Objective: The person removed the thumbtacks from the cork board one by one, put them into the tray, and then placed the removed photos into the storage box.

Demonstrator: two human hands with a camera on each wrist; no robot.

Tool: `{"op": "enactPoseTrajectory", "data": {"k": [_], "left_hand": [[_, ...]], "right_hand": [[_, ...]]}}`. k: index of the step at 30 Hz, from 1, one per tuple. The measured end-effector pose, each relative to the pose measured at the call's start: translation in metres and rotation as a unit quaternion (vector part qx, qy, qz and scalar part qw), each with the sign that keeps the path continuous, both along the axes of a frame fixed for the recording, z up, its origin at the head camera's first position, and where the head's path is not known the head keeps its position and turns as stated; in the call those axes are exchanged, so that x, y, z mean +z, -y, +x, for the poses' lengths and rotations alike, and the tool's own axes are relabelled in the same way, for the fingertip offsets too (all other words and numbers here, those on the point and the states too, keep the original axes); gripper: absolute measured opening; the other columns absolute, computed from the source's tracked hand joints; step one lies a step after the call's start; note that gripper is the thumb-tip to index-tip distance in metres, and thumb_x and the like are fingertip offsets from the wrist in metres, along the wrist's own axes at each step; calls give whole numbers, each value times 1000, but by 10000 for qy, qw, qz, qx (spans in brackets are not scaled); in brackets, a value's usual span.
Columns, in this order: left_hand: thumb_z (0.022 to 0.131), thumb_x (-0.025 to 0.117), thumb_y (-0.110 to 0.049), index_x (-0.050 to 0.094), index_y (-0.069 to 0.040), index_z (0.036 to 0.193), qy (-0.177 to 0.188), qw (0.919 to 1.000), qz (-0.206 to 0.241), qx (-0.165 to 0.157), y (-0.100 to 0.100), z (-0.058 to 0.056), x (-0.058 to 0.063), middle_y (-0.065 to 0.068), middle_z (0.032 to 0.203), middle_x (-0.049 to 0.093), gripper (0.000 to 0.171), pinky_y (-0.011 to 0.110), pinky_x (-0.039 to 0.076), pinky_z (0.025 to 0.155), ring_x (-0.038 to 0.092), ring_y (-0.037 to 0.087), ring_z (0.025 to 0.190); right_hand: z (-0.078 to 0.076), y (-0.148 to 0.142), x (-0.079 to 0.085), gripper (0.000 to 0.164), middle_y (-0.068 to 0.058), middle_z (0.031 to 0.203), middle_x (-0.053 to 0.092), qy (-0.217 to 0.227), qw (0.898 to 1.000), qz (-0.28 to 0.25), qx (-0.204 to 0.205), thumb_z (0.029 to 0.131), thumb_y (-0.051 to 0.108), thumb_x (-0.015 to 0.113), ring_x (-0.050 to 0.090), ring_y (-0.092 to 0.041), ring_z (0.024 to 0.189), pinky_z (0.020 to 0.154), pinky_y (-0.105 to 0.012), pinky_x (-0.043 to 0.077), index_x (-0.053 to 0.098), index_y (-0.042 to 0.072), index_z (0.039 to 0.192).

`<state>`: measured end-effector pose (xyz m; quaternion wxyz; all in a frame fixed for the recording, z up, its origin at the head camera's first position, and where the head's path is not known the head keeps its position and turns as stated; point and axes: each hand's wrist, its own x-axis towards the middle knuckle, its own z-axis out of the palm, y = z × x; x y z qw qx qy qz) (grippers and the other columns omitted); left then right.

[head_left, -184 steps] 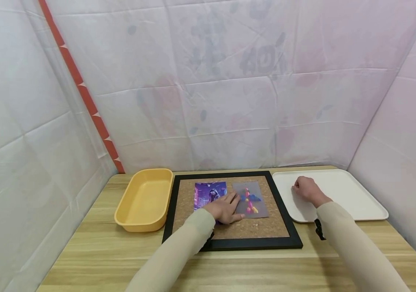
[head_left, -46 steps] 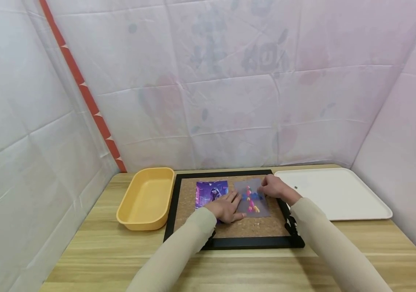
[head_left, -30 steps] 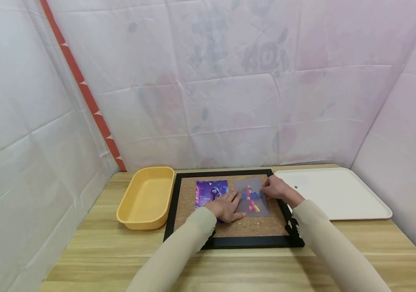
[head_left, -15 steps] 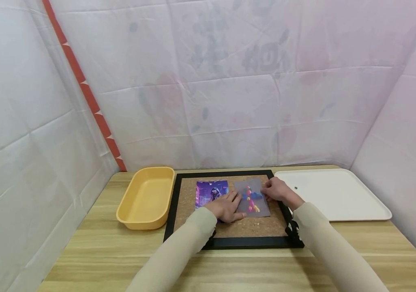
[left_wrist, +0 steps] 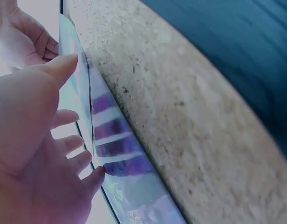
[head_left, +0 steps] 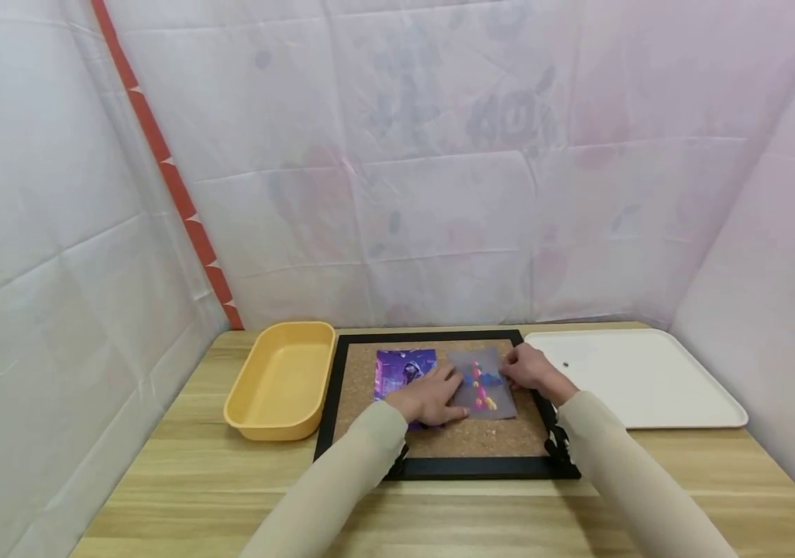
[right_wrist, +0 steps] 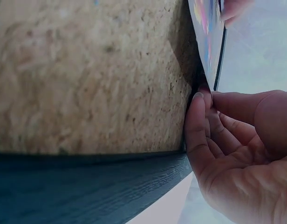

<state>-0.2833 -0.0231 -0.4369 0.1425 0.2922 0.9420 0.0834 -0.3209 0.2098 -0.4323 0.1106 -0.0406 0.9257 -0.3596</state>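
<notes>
My right hand (head_left: 534, 369) pinches the grey card (head_left: 480, 381) at its three o'clock edge over the corkboard (head_left: 484, 441); my left hand (head_left: 429, 397), fingers apart, lies across the purple sheet (head_left: 394, 372), fingertips at the card's nine o'clock.

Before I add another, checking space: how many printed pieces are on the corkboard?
2: a purple piece, partly under the left hand; a grey piece to its right, edge pinched by the right hand. More could hide beneath.
</notes>
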Motion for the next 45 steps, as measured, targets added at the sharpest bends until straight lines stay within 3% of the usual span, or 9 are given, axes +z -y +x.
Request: {"op": "enactPoseTrajectory", "data": {"k": [5, 13, 23, 28, 36, 45], "left_hand": [[105, 55, -43, 43, -14, 156, -518, 9981, 171, -301, 2, 0, 6, 10, 164, 33, 60, 45, 25, 124, 26, 28, 154], [105, 57, -37, 52, -12, 150, -937, 9936, 242, -581, 15, 12, 12, 8, 157, 46, 52, 46, 27, 123, 37, 26, 149], [106, 55, -41, 58, -18, 144, -1068, 9931, 267, -405, 40, 25, 21, 2, 151, 53, 45, 51, 32, 120, 43, 25, 145], [105, 56, -43, 57, -19, 145, -1178, 9923, 77, -377, 53, 29, 22, 1, 150, 53, 47, 52, 33, 119, 43, 27, 144], [106, 55, -41, 56, -15, 147, -1181, 9926, 241, -174, 76, 36, 26, 5, 153, 51, 48, 57, 28, 120, 40, 30, 147], [104, 59, -39, 61, -12, 142, -1528, 9872, 415, 211, 115, 41, 25, 9, 149, 55, 46, 57, 34, 117, 46, 34, 141]], "right_hand": [[-2, -3, -1, 20, -9, 69, 66, -216, 9997, 14, 71, 97, 3, 60, 63, -14, 61, 58, -28, 58, 68, -5, 80], [-2, -2, -3, 19, -10, 72, 67, -174, 9998, -22, 109, 97, 3, 60, 64, -13, 62, 58, -28, 59, 69, -6, 83], [-6, -2, 3, 19, -12, 78, 68, -71, 9999, 44, 55, 99, 4, 59, 64, -14, 64, 60, -28, 58, 70, -9, 92], [-4, -3, 1, 19, -12, 77, 67, -77, 10000, -28, 41, 99, 4, 59, 63, -14, 64, 60, -29, 58, 70, -10, 93], [-7, -5, 1, 19, -9, 74, 67, -65, 9995, -321, -29, 98, 4, 59, 63, -13, 62, 58, -27, 57, 71, -8, 90], [-3, -5, -2, 23, -7, 72, 65, -45, 9967, -812, 21, 101, 3, 55, 61, -14, 63, 58, -30, 54, 71, -10, 92]]}}
